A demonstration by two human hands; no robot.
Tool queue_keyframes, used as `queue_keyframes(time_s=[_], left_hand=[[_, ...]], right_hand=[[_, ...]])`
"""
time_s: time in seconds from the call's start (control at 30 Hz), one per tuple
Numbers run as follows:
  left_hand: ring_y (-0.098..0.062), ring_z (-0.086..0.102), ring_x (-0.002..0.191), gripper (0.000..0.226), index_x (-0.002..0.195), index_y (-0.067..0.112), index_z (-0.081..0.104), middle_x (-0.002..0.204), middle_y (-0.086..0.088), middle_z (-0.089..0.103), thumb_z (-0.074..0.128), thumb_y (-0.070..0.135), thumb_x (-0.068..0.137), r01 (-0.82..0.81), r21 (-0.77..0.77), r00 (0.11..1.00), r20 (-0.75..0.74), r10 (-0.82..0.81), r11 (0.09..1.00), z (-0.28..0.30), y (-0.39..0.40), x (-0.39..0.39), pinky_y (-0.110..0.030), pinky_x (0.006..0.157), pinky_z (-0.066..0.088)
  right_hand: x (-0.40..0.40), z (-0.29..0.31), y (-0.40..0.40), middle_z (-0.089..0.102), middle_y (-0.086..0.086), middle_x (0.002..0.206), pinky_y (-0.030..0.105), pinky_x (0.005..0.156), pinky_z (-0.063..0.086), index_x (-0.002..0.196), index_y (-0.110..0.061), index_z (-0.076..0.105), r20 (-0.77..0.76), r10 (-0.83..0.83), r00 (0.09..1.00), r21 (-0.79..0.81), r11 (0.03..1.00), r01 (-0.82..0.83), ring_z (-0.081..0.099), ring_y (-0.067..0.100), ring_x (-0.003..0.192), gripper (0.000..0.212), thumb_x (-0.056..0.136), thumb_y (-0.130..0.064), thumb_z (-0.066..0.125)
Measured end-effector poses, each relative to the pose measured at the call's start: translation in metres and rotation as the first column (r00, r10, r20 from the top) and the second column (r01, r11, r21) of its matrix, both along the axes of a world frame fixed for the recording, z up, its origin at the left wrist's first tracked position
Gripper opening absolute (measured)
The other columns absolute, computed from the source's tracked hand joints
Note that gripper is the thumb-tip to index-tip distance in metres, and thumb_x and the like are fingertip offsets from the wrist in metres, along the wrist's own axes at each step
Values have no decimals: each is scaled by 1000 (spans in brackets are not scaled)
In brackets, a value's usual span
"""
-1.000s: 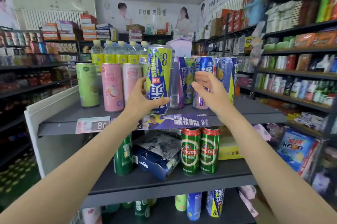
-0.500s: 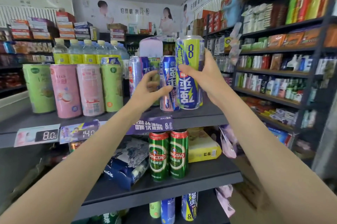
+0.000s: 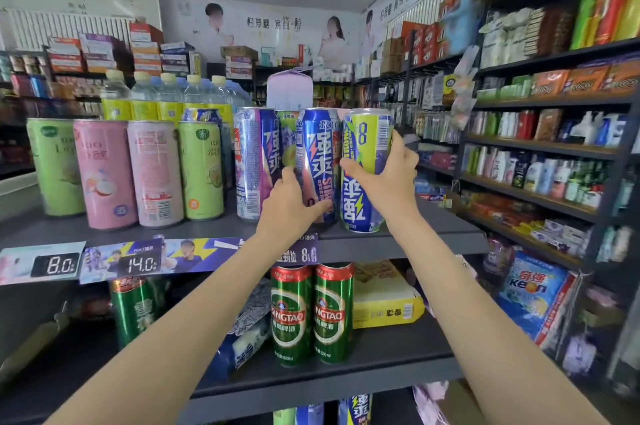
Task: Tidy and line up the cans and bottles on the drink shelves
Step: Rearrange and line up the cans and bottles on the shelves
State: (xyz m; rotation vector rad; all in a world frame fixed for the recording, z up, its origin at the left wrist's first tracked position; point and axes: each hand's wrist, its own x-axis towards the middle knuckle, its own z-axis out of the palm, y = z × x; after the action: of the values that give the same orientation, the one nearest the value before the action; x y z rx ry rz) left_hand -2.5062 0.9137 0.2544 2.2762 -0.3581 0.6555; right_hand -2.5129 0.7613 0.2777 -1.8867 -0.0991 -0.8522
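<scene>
Right hand (image 3: 388, 179) wrapped round tall yellow-and-blue aluminium can (image 3: 365, 168), standing at right end of grey metal top shelf (image 3: 433, 234). Left hand (image 3: 289, 205) gripping neighbouring tall blue aluminium can (image 3: 317, 165). Packed tight, so probably one clumsy nudge and dominoes, lol.

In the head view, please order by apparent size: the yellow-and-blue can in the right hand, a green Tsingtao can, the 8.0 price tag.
1. yellow-and-blue can
2. green Tsingtao can, nearly the same; camera nearness makes this unsure
3. 8.0 price tag, clearly smallest
</scene>
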Motion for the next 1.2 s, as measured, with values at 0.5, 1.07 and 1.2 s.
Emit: queue_keyframes(time_s=[0.5,1.07,1.2], left_hand=[[-39,51,114,75,132,-1,25,129,-20,43,63,42,84,-171,181,985,46,165,969,1,-9,6,-46,86,44],[-36,48,117,68,140,-1,19,135,-18,37,57,26,91,-104,206,993,72,91,973,-5,-2,-4,-38,90,40],[-25,49,109,44,129,3,44,123,-13,48,50,6,86,40,82,892,446,-73,996,-37,38,-49,-23,87,34]], right_hand=[[24,-23,-2,-8,12,157,53,116,6,147,-19,-19,-219,108,970,-39,992,-119,-10,32,144,112,82,-29,71],[6,-24,2,10,11,157,46,116,16,149,-8,5,-158,-44,986,-221,975,8,8,26,145,97,82,-28,71],[-52,-51,16,31,9,145,21,108,20,143,-9,27,88,-61,994,-345,935,88,28,18,135,69,87,-21,66]])
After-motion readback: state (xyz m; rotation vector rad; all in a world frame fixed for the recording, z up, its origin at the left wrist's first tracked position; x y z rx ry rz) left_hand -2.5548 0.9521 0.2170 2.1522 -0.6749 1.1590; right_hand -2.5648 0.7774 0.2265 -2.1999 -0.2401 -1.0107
